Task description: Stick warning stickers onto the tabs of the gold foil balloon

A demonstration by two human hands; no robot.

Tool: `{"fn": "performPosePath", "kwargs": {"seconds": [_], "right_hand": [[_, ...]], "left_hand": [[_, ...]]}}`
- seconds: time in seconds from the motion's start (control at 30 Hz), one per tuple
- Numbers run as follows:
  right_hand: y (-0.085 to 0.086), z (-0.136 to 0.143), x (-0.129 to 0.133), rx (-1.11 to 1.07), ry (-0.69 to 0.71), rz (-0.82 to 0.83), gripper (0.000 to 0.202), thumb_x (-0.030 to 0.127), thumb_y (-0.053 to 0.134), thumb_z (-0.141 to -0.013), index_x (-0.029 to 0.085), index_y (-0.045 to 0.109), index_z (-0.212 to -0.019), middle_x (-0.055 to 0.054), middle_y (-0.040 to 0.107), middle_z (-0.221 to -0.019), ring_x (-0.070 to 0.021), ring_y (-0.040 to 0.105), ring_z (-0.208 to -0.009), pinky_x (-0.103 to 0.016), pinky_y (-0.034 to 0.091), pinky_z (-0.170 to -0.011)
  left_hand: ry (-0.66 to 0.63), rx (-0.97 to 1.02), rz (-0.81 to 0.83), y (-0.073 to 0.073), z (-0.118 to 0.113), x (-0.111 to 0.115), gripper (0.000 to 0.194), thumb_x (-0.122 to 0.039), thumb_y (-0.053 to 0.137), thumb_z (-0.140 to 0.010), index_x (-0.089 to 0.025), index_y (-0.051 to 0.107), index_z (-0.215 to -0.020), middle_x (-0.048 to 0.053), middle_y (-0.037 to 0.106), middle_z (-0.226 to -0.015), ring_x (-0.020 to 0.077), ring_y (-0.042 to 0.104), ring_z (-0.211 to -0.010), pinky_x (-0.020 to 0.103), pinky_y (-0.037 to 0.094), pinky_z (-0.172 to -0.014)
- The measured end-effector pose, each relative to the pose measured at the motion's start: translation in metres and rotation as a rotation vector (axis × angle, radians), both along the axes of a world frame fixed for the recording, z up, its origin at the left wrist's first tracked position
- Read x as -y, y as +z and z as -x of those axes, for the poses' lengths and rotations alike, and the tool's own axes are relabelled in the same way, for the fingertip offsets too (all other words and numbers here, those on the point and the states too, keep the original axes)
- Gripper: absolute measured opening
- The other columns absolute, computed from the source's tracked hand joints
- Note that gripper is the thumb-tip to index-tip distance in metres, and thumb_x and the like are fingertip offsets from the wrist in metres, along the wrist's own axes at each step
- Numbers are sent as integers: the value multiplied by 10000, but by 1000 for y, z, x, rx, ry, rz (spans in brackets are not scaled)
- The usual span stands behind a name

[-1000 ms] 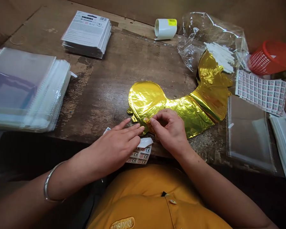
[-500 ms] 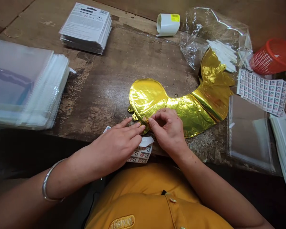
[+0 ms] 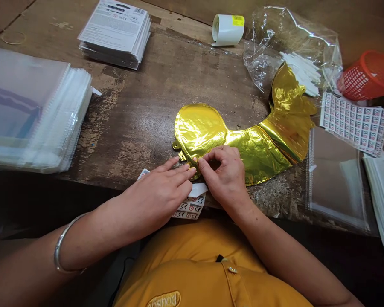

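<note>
A gold foil balloon (image 3: 205, 123), flat and uninflated, lies on the wooden table with its folded end toward the right. My left hand (image 3: 163, 187) rests on the balloon's near left edge, its fingers stretched out and nothing held. Thumb and forefinger of my right hand (image 3: 225, 175) are pinched together at the foil, on a small clear sticker (image 3: 195, 160) with reddish print. A sheet of CE-mark stickers (image 3: 192, 209), its top corner curled to show white, lies at the table edge, partly hidden under my left hand.
Clear plastic sleeves (image 3: 25, 106) are stacked at left, with printed cards (image 3: 115, 30) behind. A label roll (image 3: 228, 32), a clear bag (image 3: 262, 55) with white sticks, a red basket (image 3: 365, 76), another sticker sheet (image 3: 355, 121), a plastic sleeve (image 3: 336, 175) and a white stack (image 3: 382, 192) occupy the far side and right.
The view has shifted slightly. Both hands stay at the same spot on the balloon, with my right finger and thumb still pinched there.
</note>
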State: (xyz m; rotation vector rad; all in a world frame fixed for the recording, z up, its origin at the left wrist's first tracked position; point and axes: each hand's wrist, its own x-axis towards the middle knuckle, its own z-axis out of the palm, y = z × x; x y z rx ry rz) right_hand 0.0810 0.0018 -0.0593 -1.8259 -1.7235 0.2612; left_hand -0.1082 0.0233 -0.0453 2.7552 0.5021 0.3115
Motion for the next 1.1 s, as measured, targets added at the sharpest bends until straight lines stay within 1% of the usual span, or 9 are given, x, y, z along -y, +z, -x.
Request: {"fn": "performPosePath", "kwargs": {"seconds": [0.13,0.23,0.33,0.43,0.6,0.73,0.83,0.9,1.1], "right_hand": [[-1,-1,-3,152,-48,11,155,325,656,-810,189,597,-855,-77,617,-865,-250,521,-852,-417,453,-771],[4,-7,-3,261,-80,-74,212,210,586,-833,144,583,-1035,-130,600,-995,-263,538,-910,-431,478,-806],[10,-14,5,309,161,-204,176,115,516,-862,151,645,-976,-125,633,-999,-248,558,-964,-408,496,-870],[10,-19,15,298,512,-150,220,137,529,-897,150,666,-1069,-111,677,-1132,-233,578,-1044,-398,503,-951],[-1,-25,18,344,616,-164,281,110,517,-909,88,655,-1153,-146,661,-1225,-240,613,-1080,-398,529,-945],[3,-25,11,200,520,-138,201,138,532,-907,147,709,-1001,-102,732,-1036,-209,659,-929,-360,549,-840],[11,-27,2,-97,299,31,92,189,623,-852,179,705,-810,-38,722,-795,-161,646,-737,-282,512,-676],[17,-29,-6,-294,207,170,139,275,693,-803,171,680,-711,-3,669,-671,-125,588,-617,-242,447,-577],[25,-37,-27,-481,228,397,379,440,627,-809,158,570,-562,57,429,-520,-69,353,-504,-232,273,-488]], "left_hand": [[11,9,-21,0,-2,1,156,-86,477,-888,-107,628,-921,192,620,-1273,232,562,-1237,458,301,-1168],[15,13,-25,-1,-2,1,140,-82,498,-880,-101,630,-921,181,629,-1264,233,575,-1219,455,319,-1160],[23,11,-10,-1,-1,1,132,-88,505,-883,-110,628,-926,162,628,-1271,220,573,-1218,450,319,-1162],[25,11,-7,2,3,1,126,-111,499,-895,-129,623,-913,138,651,-1232,201,584,-1195,451,308,-1166],[84,20,-35,13,11,1,150,-129,467,-914,-142,615,-891,103,664,-1199,211,615,-1114,476,379,-1105],[152,43,-52,20,15,3,151,-156,480,-905,-132,629,-902,126,640,-1156,259,588,-1091,450,479,-982],[179,20,-39,23,15,3,155,-144,477,-892,-130,623,-840,157,581,-1225,297,523,-1185,460,469,-993],[170,7,-31,26,13,2,151,-144,483,-885,-135,616,-815,160,543,-1279,308,482,-1239,480,430,-1041],[79,-2,-28,34,-2,-7,163,-164,481,-897,-136,627,-832,163,471,-1390,305,435,-1310,476,366,-1113]]}}
